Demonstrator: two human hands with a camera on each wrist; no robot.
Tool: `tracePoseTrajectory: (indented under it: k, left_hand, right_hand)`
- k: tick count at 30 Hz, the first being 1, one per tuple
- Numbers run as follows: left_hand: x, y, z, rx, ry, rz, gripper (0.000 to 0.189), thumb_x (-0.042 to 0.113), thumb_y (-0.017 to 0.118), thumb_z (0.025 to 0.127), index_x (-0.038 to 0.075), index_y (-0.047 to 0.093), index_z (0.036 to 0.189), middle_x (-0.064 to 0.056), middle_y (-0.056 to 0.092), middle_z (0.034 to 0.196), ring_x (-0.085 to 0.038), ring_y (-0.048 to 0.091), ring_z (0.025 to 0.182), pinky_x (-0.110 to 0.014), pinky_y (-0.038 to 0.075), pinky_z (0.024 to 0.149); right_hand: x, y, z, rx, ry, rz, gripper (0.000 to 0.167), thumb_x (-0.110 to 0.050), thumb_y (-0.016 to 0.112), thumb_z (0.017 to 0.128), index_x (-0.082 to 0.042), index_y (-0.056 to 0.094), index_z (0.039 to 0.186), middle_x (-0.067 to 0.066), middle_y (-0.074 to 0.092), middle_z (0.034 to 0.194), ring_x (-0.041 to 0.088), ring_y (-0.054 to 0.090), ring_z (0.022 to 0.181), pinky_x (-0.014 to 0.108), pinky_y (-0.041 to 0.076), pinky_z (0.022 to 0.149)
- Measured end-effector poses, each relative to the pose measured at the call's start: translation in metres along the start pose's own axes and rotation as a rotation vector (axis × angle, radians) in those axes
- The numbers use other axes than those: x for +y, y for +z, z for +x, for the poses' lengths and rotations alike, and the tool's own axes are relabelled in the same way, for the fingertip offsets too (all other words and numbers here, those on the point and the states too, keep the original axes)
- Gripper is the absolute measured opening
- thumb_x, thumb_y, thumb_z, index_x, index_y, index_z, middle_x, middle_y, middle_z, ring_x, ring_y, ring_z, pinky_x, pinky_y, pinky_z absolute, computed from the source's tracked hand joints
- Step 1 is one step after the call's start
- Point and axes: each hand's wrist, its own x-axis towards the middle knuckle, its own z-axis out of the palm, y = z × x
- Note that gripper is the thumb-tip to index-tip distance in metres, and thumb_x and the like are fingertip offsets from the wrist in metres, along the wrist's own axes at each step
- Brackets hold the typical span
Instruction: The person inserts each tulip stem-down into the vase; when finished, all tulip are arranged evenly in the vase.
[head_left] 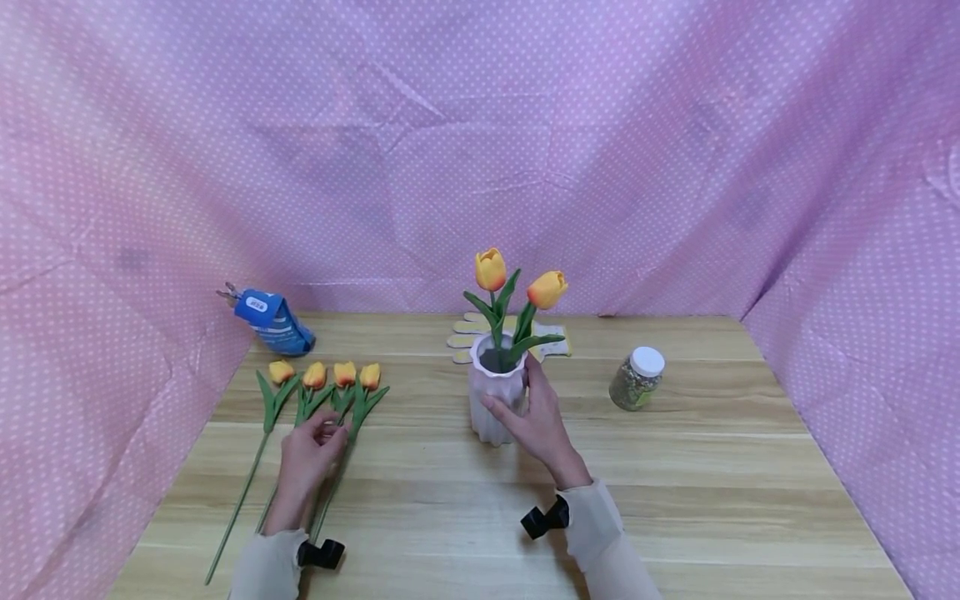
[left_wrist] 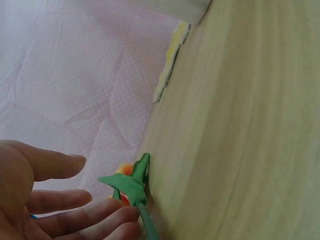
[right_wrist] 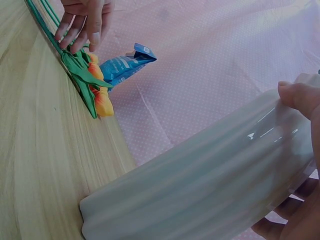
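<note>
A pale fluted vase [head_left: 491,408] stands upright on the table, and my right hand [head_left: 542,421] grips its upper right side. Two yellow-orange tulips [head_left: 491,271] rise out of it. To the left, several similar tulips [head_left: 370,377] lie on the wood in a row, heads away from me. My left hand [head_left: 309,450] hovers at their leaves and stems, fingers loosely bent. From the left wrist, the thumb and fingers [left_wrist: 82,215] are apart with nothing pinched, close beside one tulip's green leaves [left_wrist: 131,189]. The right wrist view shows the thumb [right_wrist: 297,95] against the vase's side.
Behind the vase lies a yellow-and-white glove [head_left: 557,340]. A blue bag [head_left: 273,321] leans at the back left of the table. Right of the vase is a white-lidded jar [head_left: 636,379] of small grains. Pink dotted cloth [head_left: 450,150] hangs around the table.
</note>
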Motion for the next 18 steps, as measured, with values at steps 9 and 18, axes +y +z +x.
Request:
tracePoseTrajectory:
  k: [9, 18]
  left_hand:
    - [-0.0063, 0.0027, -0.0061, -0.032, -0.001, 0.101, 0.033, 0.016, 0.070, 0.092, -0.005, 0.066, 0.117, -0.022, 0.075, 0.096, -0.011, 0.061, 0.071, -0.017, 0.047, 0.057]
    - [-0.0051, 0.0042, -0.0064, -0.051, 0.071, 0.237, 0.021, 0.013, 0.074, 0.087, -0.004, 0.072, 0.098, -0.013, 0.071, 0.081, -0.018, 0.061, 0.070, -0.020, 0.045, 0.056]
  right_hand:
    - [-0.0006, 0.0003, -0.0003, -0.003, -0.004, -0.004, 0.087, -0.030, 0.076, 0.088, -0.012, 0.026, 0.156, 0.014, 0.042, 0.156, 0.035, 0.043, 0.145, 0.064, 0.035, 0.118]
    - [-0.0007, 0.0002, 0.0002, 0.000, -0.012, -0.005, 0.087, -0.030, 0.076, 0.088, -0.010, 0.026, 0.156, 0.014, 0.041, 0.156, 0.035, 0.042, 0.145, 0.063, 0.035, 0.118]
